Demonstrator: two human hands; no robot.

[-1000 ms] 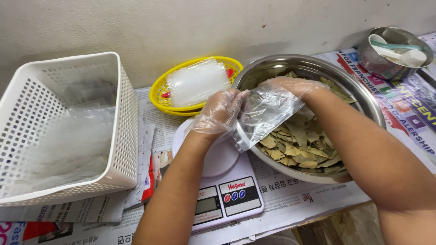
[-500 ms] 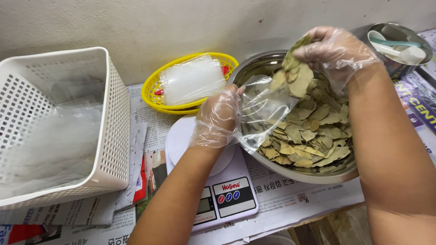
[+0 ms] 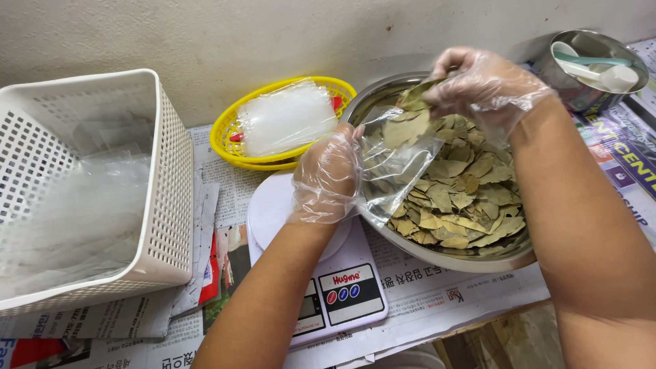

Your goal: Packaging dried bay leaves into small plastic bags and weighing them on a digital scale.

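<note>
Leaves (image 3: pixel 417 96) now at bag (image 3: pixel 393 160) mouth, right hand (image 3: pixel 488 82) grip pinched on them, moved up from bowl (image 3: pixel 437 256); left hand (image 3: pixel 328 174) grip clamped on bag edge, bag over bowl's 9 o'clock rim, beside scale (image 3: pixel 342 294); filling under way

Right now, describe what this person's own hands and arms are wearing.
Both hands wear thin, clear disposable plastic gloves, loose and crinkled, ending near the wrists: the left hand and the right hand alike. Above the gloves both forearms are bare, with no sleeves in view. No watch, bracelet or ring shows.
</note>
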